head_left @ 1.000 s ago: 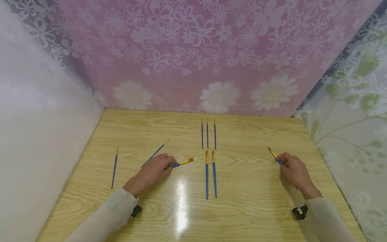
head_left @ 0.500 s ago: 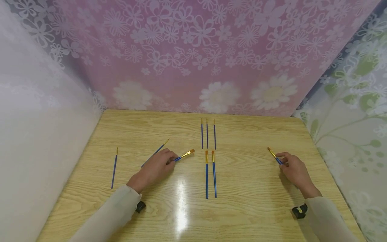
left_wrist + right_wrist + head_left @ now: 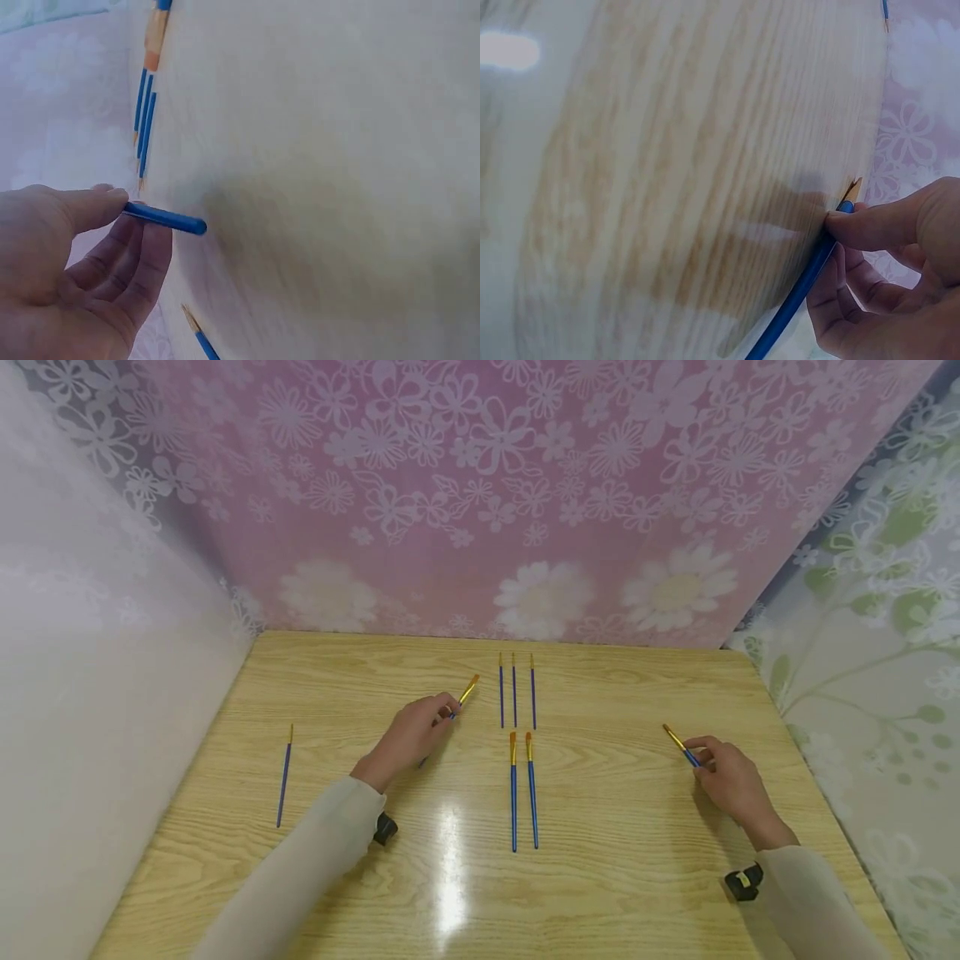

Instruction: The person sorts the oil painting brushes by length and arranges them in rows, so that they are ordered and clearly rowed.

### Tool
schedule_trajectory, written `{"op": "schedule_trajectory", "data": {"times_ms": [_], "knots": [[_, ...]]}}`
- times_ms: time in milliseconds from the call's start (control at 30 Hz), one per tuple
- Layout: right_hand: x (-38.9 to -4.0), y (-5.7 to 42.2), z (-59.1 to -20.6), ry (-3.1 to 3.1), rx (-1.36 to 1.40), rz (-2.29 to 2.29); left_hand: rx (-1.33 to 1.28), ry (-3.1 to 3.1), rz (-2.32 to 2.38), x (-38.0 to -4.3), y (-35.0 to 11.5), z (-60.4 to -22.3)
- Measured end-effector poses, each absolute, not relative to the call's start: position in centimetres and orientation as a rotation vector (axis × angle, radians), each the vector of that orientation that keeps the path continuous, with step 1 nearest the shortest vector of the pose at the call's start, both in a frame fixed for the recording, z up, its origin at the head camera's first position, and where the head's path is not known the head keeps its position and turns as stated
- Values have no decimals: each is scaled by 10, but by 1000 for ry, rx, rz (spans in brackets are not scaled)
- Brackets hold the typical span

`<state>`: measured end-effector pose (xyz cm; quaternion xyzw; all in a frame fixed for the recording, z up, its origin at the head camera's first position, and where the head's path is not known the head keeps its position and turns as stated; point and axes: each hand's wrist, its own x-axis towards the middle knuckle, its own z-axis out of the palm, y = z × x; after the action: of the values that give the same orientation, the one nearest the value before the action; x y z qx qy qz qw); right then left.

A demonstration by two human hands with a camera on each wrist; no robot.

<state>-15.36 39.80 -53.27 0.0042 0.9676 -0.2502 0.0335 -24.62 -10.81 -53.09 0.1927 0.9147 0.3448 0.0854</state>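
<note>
In the head view my left hand (image 3: pixel 416 727) holds a flat paintbrush (image 3: pixel 468 690), its orange bristles pointing up and right toward the middle rows. The left wrist view shows its blue handle (image 3: pixel 169 217) pinched between thumb and fingers. On the right, my right hand (image 3: pixel 729 781) pinches another blue paintbrush (image 3: pixel 681 746) with its tip angled up and left. Its long handle (image 3: pixel 795 292) slants down past the fingers in the right wrist view. Two flat paintbrushes (image 3: pixel 513 802) lie side by side at the middle, below three thin paintbrushes (image 3: pixel 514 697).
A lone thin paintbrush (image 3: pixel 284 781) lies on the left part of the wooden table (image 3: pixel 615 843). A pink flowered cloth (image 3: pixel 465 510) hangs behind the back edge, with pale hangings at both sides. Dark wrist cameras (image 3: pixel 385 828) sit under the sleeves.
My left hand has moved up and right, its paintbrush turning more upright. It and the forearm now cover the slanted thin paintbrush seen earlier. My right hand has hardly moved.
</note>
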Motion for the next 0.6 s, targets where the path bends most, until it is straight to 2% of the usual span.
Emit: {"op": "schedule_trajectory", "data": {"times_ms": [367, 600], "knots": [[-155, 399, -535, 2970, 44, -775, 463, 2708, 1100, -278, -75, -530], [-154, 399, -535, 2977, 47, -774, 416, 2748, 1108, -287, -60, -532]]}}
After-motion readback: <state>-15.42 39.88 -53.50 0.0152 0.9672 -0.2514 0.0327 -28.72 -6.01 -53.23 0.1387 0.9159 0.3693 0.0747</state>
